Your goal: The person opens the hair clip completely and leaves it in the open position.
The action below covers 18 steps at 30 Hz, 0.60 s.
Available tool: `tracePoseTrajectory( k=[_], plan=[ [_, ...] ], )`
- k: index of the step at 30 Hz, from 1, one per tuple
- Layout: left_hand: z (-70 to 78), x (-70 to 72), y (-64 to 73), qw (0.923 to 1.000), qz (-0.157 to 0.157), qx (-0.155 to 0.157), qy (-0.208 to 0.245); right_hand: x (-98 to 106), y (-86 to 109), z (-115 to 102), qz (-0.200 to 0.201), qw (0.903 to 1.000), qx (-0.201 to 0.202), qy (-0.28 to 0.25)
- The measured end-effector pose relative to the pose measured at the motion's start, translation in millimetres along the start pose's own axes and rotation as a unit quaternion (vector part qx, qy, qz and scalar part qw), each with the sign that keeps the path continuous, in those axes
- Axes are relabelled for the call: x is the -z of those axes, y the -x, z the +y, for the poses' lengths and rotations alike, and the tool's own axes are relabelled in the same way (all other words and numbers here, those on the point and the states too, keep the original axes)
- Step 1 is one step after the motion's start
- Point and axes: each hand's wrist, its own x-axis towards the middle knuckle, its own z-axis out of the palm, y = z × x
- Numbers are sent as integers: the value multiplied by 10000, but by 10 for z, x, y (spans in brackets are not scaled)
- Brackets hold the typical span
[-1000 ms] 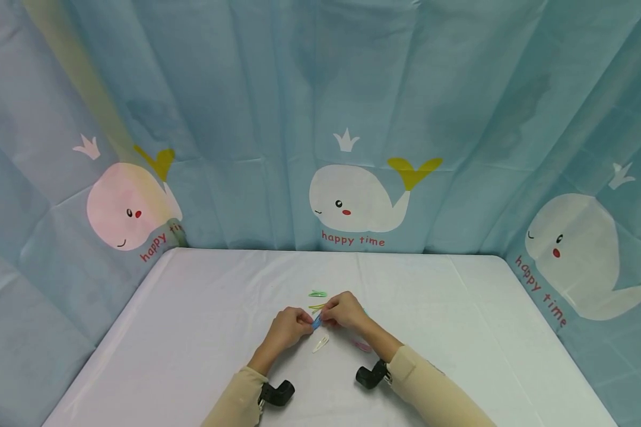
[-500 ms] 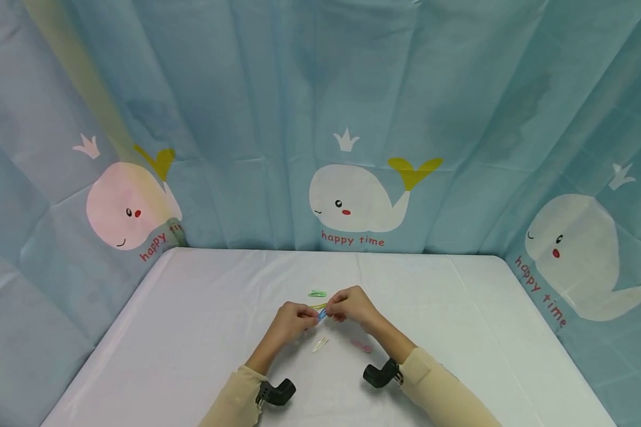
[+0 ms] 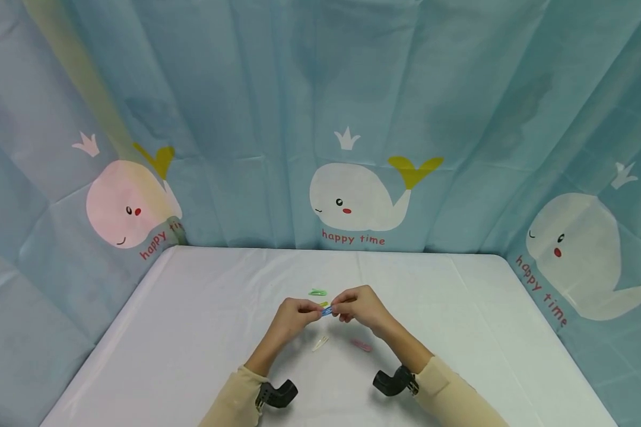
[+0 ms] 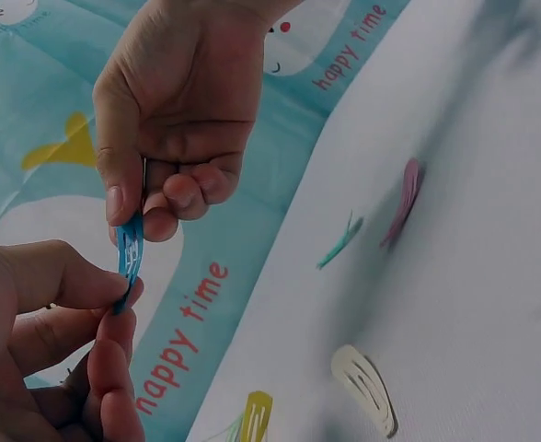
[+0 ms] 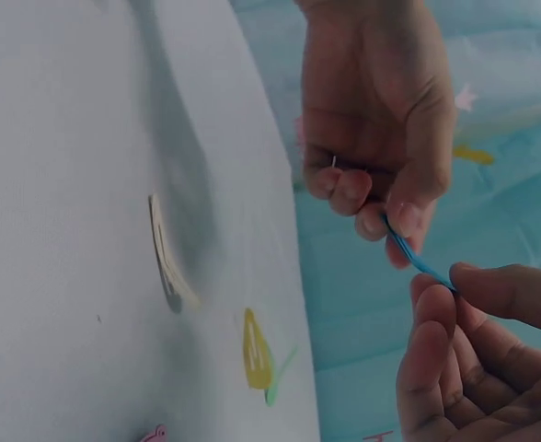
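A blue snap hair clip (image 3: pixel 327 311) is stretched between my two hands above the white table. My left hand (image 3: pixel 292 319) pinches one end of it between thumb and fingers. The opposite end is pinched by my right hand (image 3: pixel 362 307). Seen in the left wrist view, the blue clip (image 4: pixel 131 250) has slots along its face and spans from one thumb to the other. From the right wrist side the clip (image 5: pixel 421 264) shows edge-on and slightly bent. Just behind the fingers, a yellow hair clip (image 3: pixel 323 304) is partly hidden in the head view.
On the white tablecloth (image 3: pixel 192 332) lie more hair clips: a green one (image 3: pixel 317 292) farther back, a cream one (image 3: pixel 320 343) and a pink one (image 3: pixel 361 344) nearer the body. A teal clip (image 4: pixel 341 241) shows in the left wrist view. A whale-print curtain (image 3: pixel 256 178) surrounds the table.
Both hands have moved to the right and slightly away from the body, carrying the blue hair clip. The clip has turned closer to level. The cream, pink and green clips stay put.
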Motion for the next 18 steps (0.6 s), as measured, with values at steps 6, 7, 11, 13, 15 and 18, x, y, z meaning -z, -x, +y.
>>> tracePoseTrajectory(
  k=[6,7,11,13,15,18],
  plan=[
    [61,-29,36,9992,33,-244,313,51,93,-26,100,9998,106,-136],
    [67,-40,42,9989,61,-276,366,59,109,-23,111,9997,103,-205],
    [98,-79,73,9971,201,-358,642,86,168,-10,158,9985,20,-520],
    [123,-95,96,9958,259,-395,788,95,194,-3,209,9976,-47,-660],
    [143,-108,117,9942,295,-431,937,103,220,-2,252,9967,-95,-772],
    [172,-123,142,9914,363,-482,1160,116,256,-6,271,9953,-113,-920]
  ],
)
